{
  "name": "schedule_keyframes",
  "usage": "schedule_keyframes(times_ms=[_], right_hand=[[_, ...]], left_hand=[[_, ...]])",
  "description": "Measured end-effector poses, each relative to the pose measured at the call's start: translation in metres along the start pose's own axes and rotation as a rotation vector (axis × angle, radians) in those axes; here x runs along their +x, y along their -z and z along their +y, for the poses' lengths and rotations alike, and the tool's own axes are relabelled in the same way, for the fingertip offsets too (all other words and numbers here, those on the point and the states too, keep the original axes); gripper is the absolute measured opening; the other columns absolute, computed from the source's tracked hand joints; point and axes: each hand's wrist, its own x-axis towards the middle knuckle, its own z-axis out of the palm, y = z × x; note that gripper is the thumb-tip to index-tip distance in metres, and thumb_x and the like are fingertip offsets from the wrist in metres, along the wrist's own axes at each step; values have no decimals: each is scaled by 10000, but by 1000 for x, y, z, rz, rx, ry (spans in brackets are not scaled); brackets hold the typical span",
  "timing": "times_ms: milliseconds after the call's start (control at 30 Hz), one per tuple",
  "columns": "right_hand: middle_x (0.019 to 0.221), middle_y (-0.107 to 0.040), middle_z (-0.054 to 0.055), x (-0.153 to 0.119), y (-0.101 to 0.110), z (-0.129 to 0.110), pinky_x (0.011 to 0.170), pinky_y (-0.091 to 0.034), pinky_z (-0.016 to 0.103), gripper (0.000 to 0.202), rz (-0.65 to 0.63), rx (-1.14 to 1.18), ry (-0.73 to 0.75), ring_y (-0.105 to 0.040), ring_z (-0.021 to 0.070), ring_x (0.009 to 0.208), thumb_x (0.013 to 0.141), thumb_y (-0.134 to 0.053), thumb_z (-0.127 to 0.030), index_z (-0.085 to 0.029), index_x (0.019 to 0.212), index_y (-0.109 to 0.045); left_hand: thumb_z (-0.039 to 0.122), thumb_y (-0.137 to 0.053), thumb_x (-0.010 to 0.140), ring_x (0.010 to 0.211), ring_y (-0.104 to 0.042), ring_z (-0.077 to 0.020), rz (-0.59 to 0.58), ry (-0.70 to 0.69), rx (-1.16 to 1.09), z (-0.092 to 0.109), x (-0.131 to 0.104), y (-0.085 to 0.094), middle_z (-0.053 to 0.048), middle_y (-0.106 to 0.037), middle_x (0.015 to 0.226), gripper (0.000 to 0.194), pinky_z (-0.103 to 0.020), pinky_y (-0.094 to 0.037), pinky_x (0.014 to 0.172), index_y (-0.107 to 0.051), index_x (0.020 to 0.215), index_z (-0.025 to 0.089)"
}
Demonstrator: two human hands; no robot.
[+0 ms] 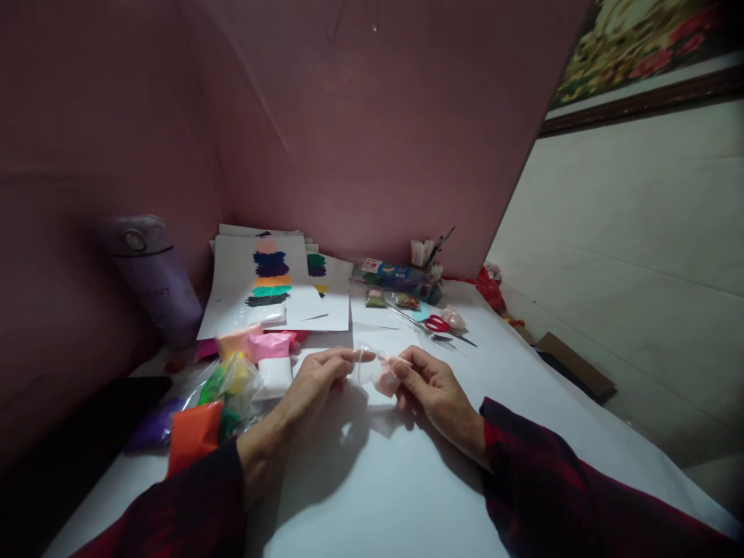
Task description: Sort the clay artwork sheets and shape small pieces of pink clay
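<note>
Between my hands, above the white table, is a small clear plastic bag (386,380) with pale pink material in its right part. My left hand (322,370) pinches the bag's clear left end, its index finger stretched along the plastic. My right hand (433,386) grips the pink-filled end between thumb and fingers. Just left of my left hand lie packets of coloured material: a white one (274,377), a pink one (270,346) and an orange one (194,434).
A purple bottle (158,279) stands at the left. Painted sheets (232,271) lie at the back left. Red-handled scissors (437,324), small packets (405,301) and a cup of brushes (423,253) are beyond my hands. A red bag (491,291) sits at the back right.
</note>
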Motion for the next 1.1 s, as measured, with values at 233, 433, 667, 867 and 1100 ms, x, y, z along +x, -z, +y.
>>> schedule_keyframes(times_ms=[233,433,667,867,1100], right_hand=[[621,-616,-21,-1,0,0,353,-339,150,306,-79,42,19,-461,47,408,848,-576,-445,-172,735,-497],[418,-495,-75,-2,0,3,290,-293,149,315,-139,10,-26,-378,52,289,884,-511,-465,-182,751,-479],[413,-516,-70,-3,1,6,294,-287,140,297,-155,10,-56,-398,53,284,890,-507,-456,-180,783,-484],[436,-530,-65,0,2,9,291,-305,146,295,-121,33,-22,-415,59,297,881,-520,-457,-184,773,-484],[451,-532,-63,0,3,9,297,-312,141,284,-110,16,-20,-418,51,303,882,-525,-441,-182,771,-496]], left_hand=[[352,-765,635,499,-417,-97,33,-10,-48,0,0,-6,-11,-566,498,214,-213,-273,471,-758,689,145],[235,-763,604,574,-510,-112,44,-62,-54,1,-3,-8,-40,-666,712,124,-217,-356,506,-756,707,165],[113,-648,598,602,-482,-108,24,-155,-18,-4,-1,-5,-1,-552,664,194,-215,-370,519,-771,717,205],[170,-701,630,584,-433,-85,77,-203,4,-10,-1,-4,30,-446,657,214,-205,-354,506,-772,826,219],[305,-767,620,604,-448,-100,32,-144,106,-7,-3,-7,8,-480,709,282,-221,-360,508,-756,863,164]])
